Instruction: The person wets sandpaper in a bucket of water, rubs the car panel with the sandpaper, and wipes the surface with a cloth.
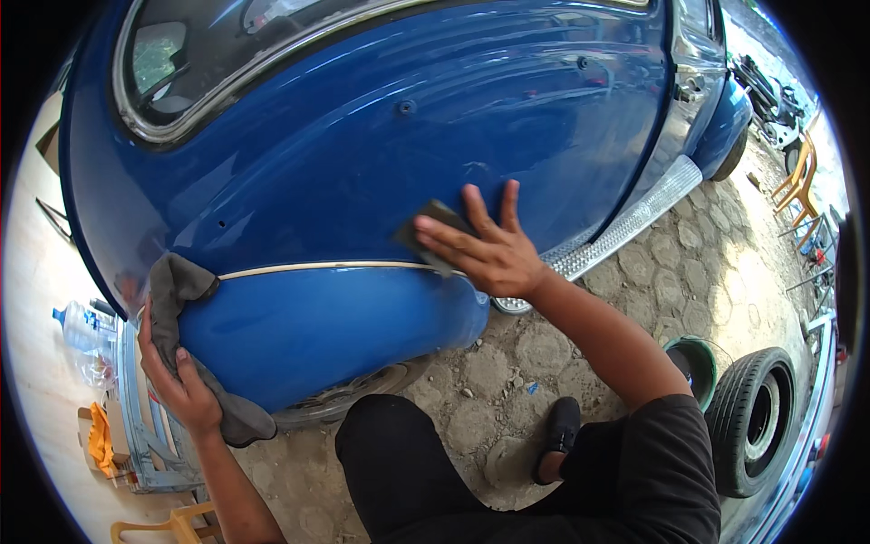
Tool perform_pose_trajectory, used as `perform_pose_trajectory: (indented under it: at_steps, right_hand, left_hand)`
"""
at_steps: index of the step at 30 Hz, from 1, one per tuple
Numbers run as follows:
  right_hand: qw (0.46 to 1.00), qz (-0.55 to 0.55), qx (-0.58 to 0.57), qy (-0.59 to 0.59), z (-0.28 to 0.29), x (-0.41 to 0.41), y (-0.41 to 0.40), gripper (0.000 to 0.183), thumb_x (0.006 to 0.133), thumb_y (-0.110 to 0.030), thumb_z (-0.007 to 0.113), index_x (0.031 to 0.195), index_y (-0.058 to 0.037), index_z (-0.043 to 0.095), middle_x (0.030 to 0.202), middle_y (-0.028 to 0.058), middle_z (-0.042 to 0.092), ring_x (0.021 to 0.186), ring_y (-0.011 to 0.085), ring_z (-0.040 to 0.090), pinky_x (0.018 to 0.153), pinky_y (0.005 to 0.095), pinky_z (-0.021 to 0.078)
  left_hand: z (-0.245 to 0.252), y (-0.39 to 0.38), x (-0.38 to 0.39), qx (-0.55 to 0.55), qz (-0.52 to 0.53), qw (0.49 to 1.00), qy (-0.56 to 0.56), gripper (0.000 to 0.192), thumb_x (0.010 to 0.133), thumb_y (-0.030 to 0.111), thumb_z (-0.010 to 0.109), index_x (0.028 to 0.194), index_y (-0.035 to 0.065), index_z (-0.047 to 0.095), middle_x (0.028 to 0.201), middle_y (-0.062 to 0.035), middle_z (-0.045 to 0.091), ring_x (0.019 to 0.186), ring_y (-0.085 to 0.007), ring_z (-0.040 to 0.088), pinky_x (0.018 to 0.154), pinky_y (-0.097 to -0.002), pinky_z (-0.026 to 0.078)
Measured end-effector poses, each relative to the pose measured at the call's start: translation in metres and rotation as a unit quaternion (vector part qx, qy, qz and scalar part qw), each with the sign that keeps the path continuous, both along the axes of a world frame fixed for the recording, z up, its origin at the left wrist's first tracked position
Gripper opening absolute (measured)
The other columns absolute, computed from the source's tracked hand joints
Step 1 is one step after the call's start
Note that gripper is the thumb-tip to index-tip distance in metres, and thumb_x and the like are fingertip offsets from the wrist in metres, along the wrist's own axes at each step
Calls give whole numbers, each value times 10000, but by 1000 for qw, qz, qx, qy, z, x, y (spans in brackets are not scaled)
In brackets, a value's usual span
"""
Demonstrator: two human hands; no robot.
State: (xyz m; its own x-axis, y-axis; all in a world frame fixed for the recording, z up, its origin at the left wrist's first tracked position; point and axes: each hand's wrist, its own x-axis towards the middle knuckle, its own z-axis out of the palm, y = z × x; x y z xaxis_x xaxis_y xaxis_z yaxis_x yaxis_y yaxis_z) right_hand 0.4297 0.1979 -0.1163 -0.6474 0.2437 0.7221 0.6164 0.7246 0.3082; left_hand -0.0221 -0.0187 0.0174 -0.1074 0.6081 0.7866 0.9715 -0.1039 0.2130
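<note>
Before me stands the blue body of a car, its rounded rear side panel (326,190) glossy above a blue rear fender (326,326). My right hand (499,255) presses a dark grey abrasive sheet or pad (435,224) against the panel, just above the pale beading (319,267) along the fender seam. Its fingers are spread, two of them lying over the pad. My left hand (178,387) holds a dark grey cloth (183,285) that drapes over the left end of the fender. The rear wheel (346,391) shows partly below the fender.
A ribbed metal running board (625,217) extends to the right. On the stone paving (544,347) stand a green bucket (714,367) and an upright tyre (751,421). At left are a metal frame (146,435) and a plastic water bottle (88,333). Yellow chairs (802,177) stand far right.
</note>
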Motion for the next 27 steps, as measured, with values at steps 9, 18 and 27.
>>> perform_pose_trajectory:
  at_steps: [9, 18, 27]
  right_hand:
    - [999, 38, 2, 25, 34, -40, -4, 724, 1005, -62, 447, 1702, -250, 501, 1850, -120, 300, 1750, 339, 62, 1306, 773, -191]
    - [998, 33, -32, 41, 45, -58, -23, 703, 1017, -76, 448, 1697, -243, 505, 1867, -105, 253, 1754, 319, 30, 1314, 747, -199]
    - [1000, -8, -10, -12, -15, 6, -4, 759, 996, -48, 415, 1719, -269, 472, 1855, -102, 294, 1752, 306, 65, 1304, 766, -197]
  left_hand:
    - [4, -10, -11, 20, -13, 1000, -12, 607, 1065, 136, 455, 1662, 33, 484, 1664, -213, 549, 1561, -390, 496, 1321, -509, 341]
    - [2, -5, -4, 16, -22, 1000, -8, 641, 1012, 146, 480, 1641, 27, 514, 1637, -199, 578, 1522, -380, 539, 1300, -522, 388]
    - [3, -5, -1, 22, -13, 1000, -2, 637, 1020, 159, 487, 1644, 35, 515, 1630, -197, 583, 1521, -386, 536, 1301, -520, 374]
